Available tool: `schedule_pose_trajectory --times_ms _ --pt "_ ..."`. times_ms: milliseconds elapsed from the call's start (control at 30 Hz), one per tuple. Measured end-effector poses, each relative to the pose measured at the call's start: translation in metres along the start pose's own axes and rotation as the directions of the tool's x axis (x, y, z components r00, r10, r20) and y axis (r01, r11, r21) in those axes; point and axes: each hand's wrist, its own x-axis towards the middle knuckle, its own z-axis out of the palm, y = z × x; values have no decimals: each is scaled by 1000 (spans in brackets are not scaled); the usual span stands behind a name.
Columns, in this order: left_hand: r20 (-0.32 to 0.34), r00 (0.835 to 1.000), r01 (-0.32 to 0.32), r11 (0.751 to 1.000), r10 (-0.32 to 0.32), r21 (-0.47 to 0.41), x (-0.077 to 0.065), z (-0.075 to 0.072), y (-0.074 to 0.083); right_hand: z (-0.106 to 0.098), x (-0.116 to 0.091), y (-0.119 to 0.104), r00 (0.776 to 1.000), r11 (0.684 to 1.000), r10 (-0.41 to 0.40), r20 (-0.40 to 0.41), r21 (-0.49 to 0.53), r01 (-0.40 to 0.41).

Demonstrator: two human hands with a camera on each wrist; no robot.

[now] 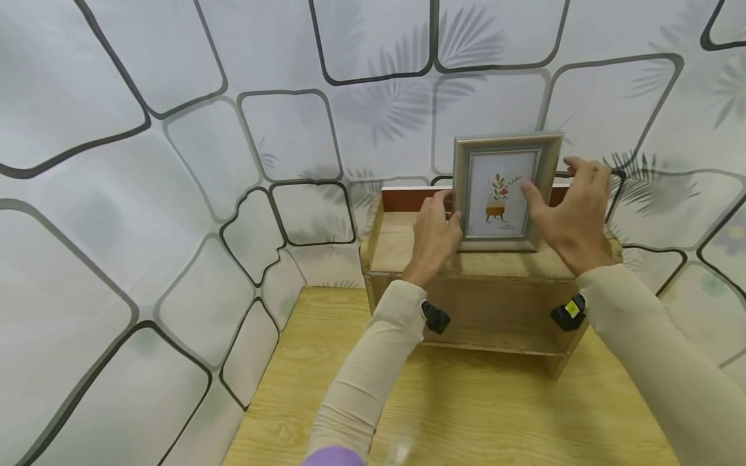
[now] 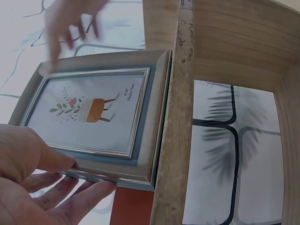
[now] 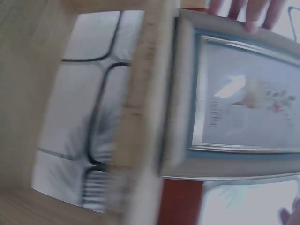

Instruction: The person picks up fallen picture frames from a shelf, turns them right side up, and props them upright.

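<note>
A picture frame (image 1: 507, 152), silvery with a blue-grey inner band and a potted-plant print, stands upright on a small wooden shelf (image 1: 396, 243). My left hand (image 1: 434, 236) grips its left side, and in the left wrist view the thumb lies along the border with the fingers curled behind. Beside the right border is my right hand (image 1: 574, 217), fingers spread, its thumb overlapping the print in the head view. That hand is blurred in the left wrist view; in the right wrist view its fingertips (image 3: 286, 216) show apart from the frame.
The shelf stands on a yellow wood-grain surface (image 1: 326, 336) against a patterned wall (image 1: 384, 129). A red-brown strip (image 1: 402, 200) with a white edge lies behind the frame. Below the shelf's top is a hollow compartment (image 1: 495, 310). Each wrist carries a small black camera (image 1: 435, 317).
</note>
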Motion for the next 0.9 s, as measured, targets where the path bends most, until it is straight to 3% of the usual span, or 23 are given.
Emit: schedule_pose_trajectory --times_ms 133,233,367,433,500,600,900 --pt "1 1000 -3 1000 3 -25 0 0 0 -2 19 -15 974 979 -205 -96 -37 202" --pt "1 1000 -3 999 3 -39 0 -1 -1 2 31 -31 957 955 -289 -13 -78 288" --pt "11 1000 6 999 -5 -45 1 -1 0 12 39 -46 948 943 -259 187 -161 290" --pt "24 1000 12 998 -10 -57 1 -1 0 16 40 -51 937 932 -206 282 -233 276" --pt "38 999 17 996 -14 -88 1 -1 0 18 40 -56 926 915 -175 335 -291 278" --pt "57 998 38 990 -31 -134 2 -3 -2 19 41 -61 919 899 -138 370 -342 273" --pt "94 994 74 981 -58 -181 1 -8 -3 21 41 -68 917 906 -145 373 -322 274"
